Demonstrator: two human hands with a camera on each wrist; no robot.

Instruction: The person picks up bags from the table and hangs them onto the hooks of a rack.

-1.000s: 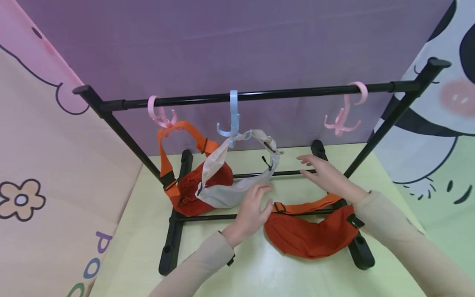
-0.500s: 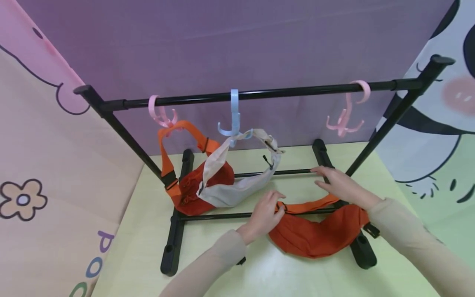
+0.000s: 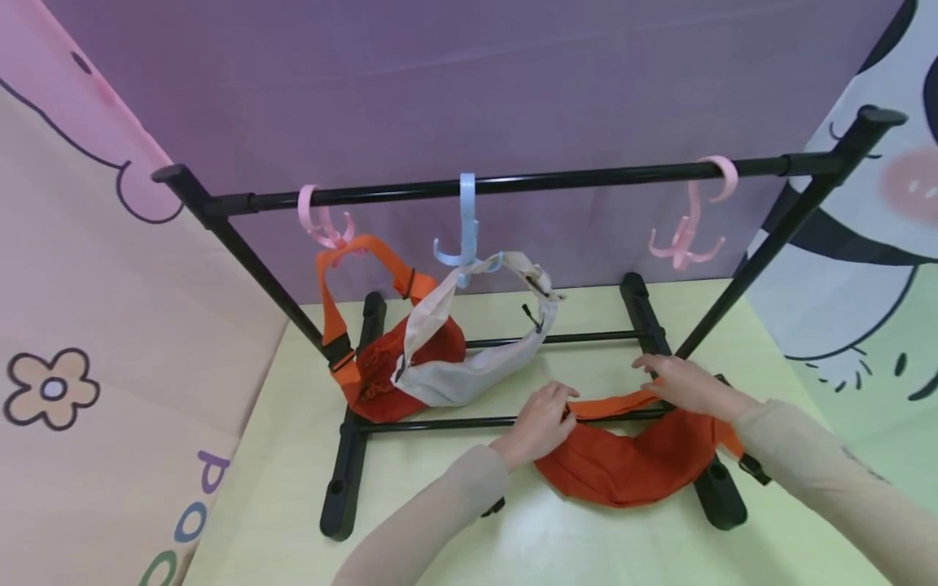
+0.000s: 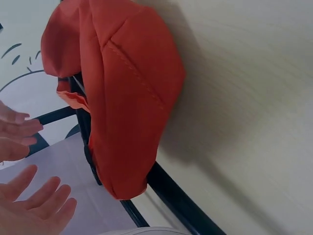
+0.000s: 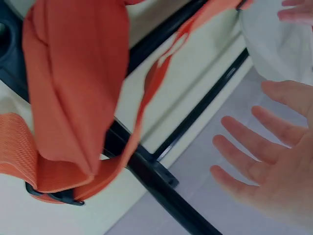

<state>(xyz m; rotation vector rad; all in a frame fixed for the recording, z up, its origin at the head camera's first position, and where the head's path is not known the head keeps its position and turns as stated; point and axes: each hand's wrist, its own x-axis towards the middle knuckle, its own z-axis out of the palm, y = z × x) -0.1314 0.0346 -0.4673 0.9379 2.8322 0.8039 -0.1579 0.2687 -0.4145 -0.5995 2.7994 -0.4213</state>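
Observation:
A red waist bag [image 3: 623, 468] with an orange strap [image 3: 615, 404] lies over the rack's lower front bar at the right. My left hand [image 3: 541, 423] hovers by the bag's left end, its fingers spread in the left wrist view and apart from the fabric. Over the strap's right end is my right hand [image 3: 689, 384]; in the right wrist view its fingers are extended and hold nothing. A second red waist bag [image 3: 381, 370] hangs by its strap from the left pink hook [image 3: 330, 232]. Beside it, a white waist bag [image 3: 469, 378] is looped on the blue hook [image 3: 467, 228].
The black rack's top bar [image 3: 586, 179] crosses above both hands. At its right hangs another pink hook [image 3: 683, 236] with nothing on it. Rack feet [image 3: 344, 480] stand on the pale table [image 3: 271, 488], with printed cloth walls around.
Both hands have moved right and lower, toward the red waist bag at the right. The right buckle end of its strap has shifted outward to the right. The hanging bags stay put.

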